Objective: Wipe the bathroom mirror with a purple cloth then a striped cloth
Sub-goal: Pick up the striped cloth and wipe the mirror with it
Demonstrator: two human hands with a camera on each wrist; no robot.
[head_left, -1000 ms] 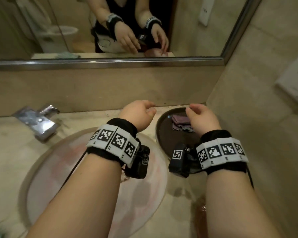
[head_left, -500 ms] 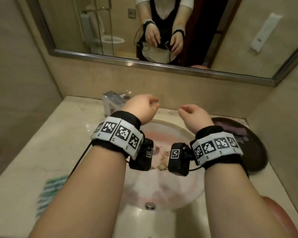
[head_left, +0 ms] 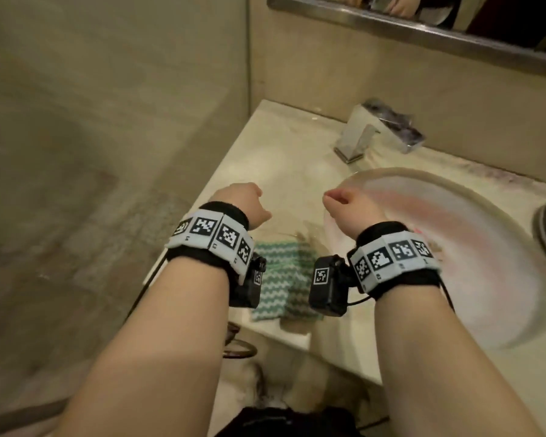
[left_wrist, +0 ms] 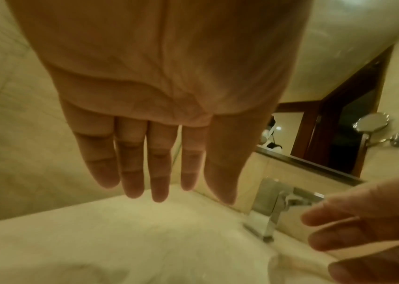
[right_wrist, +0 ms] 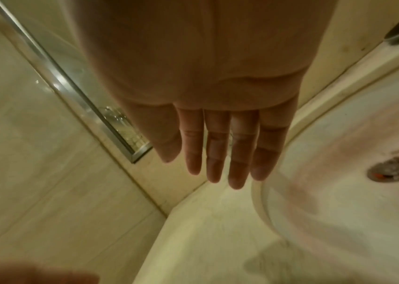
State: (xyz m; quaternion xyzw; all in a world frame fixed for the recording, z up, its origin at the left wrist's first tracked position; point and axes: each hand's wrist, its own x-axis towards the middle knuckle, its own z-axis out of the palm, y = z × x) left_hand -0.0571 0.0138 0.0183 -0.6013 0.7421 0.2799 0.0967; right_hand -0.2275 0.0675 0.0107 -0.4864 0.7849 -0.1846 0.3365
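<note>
Your left hand (head_left: 245,201) and right hand (head_left: 347,206) hang over the worktop (head_left: 281,159) just beside the basin (head_left: 454,216) — both slack, fingers (left_wrist: 132,173) loosely extended in the wrist views, holding nothing. The striped cloth (head_left: 281,279) lies flat on the worktop by the basin's near-left rim, under your wrists. The mirror (head_left: 454,17) sits on the wall beyond the basin — behind the tap (head_left: 360,134).
</note>
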